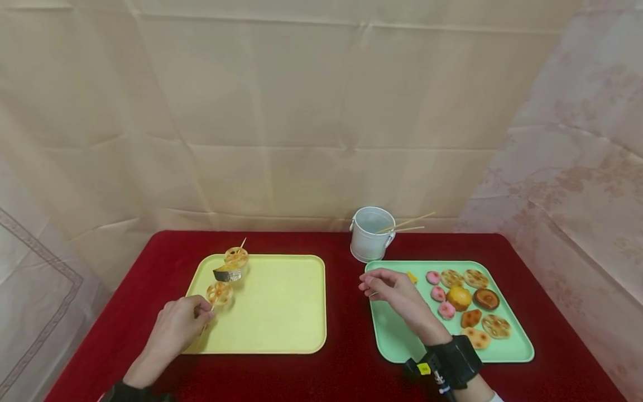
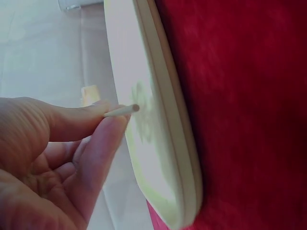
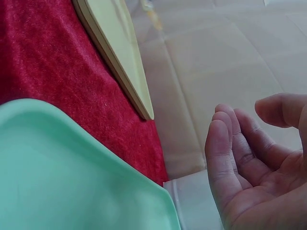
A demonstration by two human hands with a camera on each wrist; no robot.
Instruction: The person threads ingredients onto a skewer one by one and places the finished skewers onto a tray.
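Presently, left hand [image 1: 177, 326] pinching thin wooden skewer [image 2: 122, 111], yellow rectangular tray [image 1: 281, 304] left, right hand [image 1: 399, 295] released, green rectangular tray [image 1: 399, 338] right

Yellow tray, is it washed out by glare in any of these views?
Left wrist view: yes, the yellow tray looks nearly white; head view: plainly yellow, with faint shadow beside the food skewer; right wrist view: pale yellow, no strong glare.

Head cam: high, fwd/down, wide. Wrist cams: close, tilted, on L hand [image 1: 177, 326], R hand [image 1: 398, 294]; all share yellow tray [image 1: 286, 301].
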